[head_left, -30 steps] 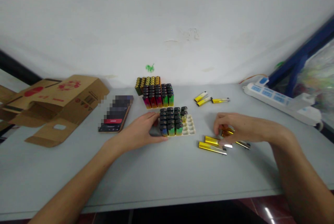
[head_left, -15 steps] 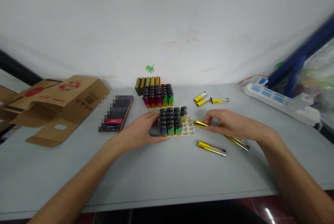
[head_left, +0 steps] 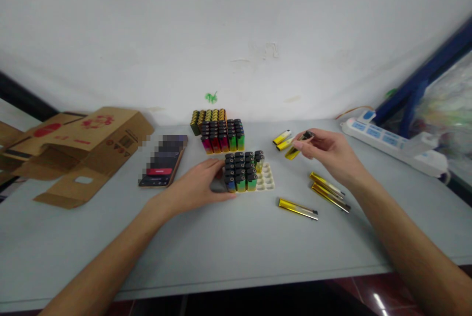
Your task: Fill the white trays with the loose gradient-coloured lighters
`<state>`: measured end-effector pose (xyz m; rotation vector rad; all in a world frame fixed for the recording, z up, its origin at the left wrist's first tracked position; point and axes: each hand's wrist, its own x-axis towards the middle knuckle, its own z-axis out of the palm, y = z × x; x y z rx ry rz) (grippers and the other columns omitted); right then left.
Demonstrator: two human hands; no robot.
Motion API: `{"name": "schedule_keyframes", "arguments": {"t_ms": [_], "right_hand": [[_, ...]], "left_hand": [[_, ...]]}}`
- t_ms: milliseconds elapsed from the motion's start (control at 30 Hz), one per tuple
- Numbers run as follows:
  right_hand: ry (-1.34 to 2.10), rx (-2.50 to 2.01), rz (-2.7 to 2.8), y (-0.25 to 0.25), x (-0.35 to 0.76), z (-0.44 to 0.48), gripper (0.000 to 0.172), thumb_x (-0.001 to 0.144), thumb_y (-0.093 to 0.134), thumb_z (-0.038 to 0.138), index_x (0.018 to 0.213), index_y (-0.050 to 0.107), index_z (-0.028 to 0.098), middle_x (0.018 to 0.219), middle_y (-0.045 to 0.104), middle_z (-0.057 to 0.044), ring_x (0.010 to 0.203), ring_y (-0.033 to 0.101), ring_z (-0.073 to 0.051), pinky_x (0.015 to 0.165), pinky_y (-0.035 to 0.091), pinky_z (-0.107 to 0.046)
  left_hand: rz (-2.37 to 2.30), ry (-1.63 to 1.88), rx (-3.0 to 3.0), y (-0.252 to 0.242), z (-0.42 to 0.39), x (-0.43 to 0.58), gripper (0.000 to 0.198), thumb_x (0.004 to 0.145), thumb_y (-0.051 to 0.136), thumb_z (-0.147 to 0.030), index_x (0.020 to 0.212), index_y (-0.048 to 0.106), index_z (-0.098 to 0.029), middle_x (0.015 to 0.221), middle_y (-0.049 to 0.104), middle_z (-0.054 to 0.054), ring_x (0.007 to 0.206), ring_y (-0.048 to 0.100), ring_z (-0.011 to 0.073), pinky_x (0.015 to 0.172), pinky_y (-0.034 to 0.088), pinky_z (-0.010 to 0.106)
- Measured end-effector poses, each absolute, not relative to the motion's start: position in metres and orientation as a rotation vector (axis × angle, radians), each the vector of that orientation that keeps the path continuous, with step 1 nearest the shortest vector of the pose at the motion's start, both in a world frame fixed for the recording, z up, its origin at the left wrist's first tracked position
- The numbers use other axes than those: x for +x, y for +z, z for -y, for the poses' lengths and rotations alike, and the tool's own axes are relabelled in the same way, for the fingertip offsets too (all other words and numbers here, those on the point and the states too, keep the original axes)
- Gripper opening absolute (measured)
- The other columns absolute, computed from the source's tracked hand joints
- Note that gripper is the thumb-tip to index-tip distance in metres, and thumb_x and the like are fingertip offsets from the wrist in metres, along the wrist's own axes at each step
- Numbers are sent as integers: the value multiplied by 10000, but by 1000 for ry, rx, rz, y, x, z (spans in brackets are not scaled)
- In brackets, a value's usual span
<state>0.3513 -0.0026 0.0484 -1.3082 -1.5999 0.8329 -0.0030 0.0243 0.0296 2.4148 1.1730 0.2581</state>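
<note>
My left hand (head_left: 195,181) is curved around the left side of a white plastic tray (head_left: 270,182), its thumb along the front edge. Black-topped lighters (head_left: 240,173) in blue-green and yellow stand upright in the tray's left part, while cups at its right show bare. To the right of the tray, my right hand (head_left: 326,151) pinches a yellow-and-silver lighter (head_left: 292,153), tilted, black top upward, off the table. Two similar lighters (head_left: 283,140) lie just left of it. Nearer me lie a pair of yellow lighters (head_left: 328,192) and a single lighter (head_left: 298,209).
Behind the tray stand blocks of red and green lighters (head_left: 222,143) and gold-topped ones (head_left: 208,115). A phone (head_left: 162,161) and an open cardboard box (head_left: 92,144) are at left. A white power strip (head_left: 394,144) lies at right, by a blue frame (head_left: 420,90).
My right hand has moved back and slightly right, lifting a yellow lighter from beside the tray. The lighter behind it no longer shows. My left hand stays at the tray.
</note>
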Motion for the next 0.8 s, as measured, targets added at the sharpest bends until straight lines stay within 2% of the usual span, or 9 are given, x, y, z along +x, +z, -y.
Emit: {"name": "schedule_keyframes", "arguments": {"t_ms": [167, 233, 333, 500, 667, 800], "right_hand": [[1044, -1223, 1508, 48, 337, 9, 434, 1015, 693, 658, 1067, 741, 230, 1091, 781, -75, 1043, 708, -246, 903, 570, -383], [1133, -1188, 1557, 48, 330, 12, 420, 1066, 624, 636, 998, 690, 227, 1019, 765, -63, 1003, 707, -227, 917, 567, -379], [1150, -1170, 1688, 47, 319, 15, 462, 1084, 582, 649, 866, 579, 241, 795, 654, -2, 793, 633, -178, 833, 544, -343], [1148, -1185, 1617, 36, 306, 16, 609, 987, 578, 829, 796, 472, 261, 683, 450, 62, 591, 424, -131, 564, 399, -294], [884, -1376, 1625, 30, 302, 17, 734, 921, 542, 929, 645, 402, 264, 577, 378, 58, 550, 335, -124, 534, 286, -314], [801, -1450, 1538, 24, 302, 16, 702, 946, 577, 840, 598, 354, 274, 548, 353, 53, 543, 325, -126, 541, 266, -323]], "left_hand": [[-1176, 260, 2425, 26, -25, -5, 547, 834, 846, -637, 1152, 697, -218, 1236, 774, 135, 1170, 737, 368, 1040, 603, 482], [-1184, 266, 2424, 25, -25, -5, 564, 835, 852, -628, 1183, 695, -213, 1279, 768, 142, 1197, 731, 371, 1077, 589, 494], [-1179, 275, 2423, 25, -25, -5, 563, 835, 859, -605, 1209, 692, -220, 1305, 766, 137, 1223, 725, 372, 1101, 579, 495], [-1173, 241, 2413, 28, -24, -4, 518, 838, 855, -605, 1141, 699, -215, 1240, 777, 137, 1176, 738, 366, 1024, 602, 462], [-1149, 275, 2419, 28, -24, -4, 524, 840, 851, -593, 1188, 697, -234, 1265, 778, 118, 1207, 734, 361, 1050, 598, 462], [-1141, 290, 2411, 27, -25, -4, 549, 832, 852, -596, 1213, 700, -232, 1313, 773, 129, 1255, 722, 372, 1092, 588, 487]]}}
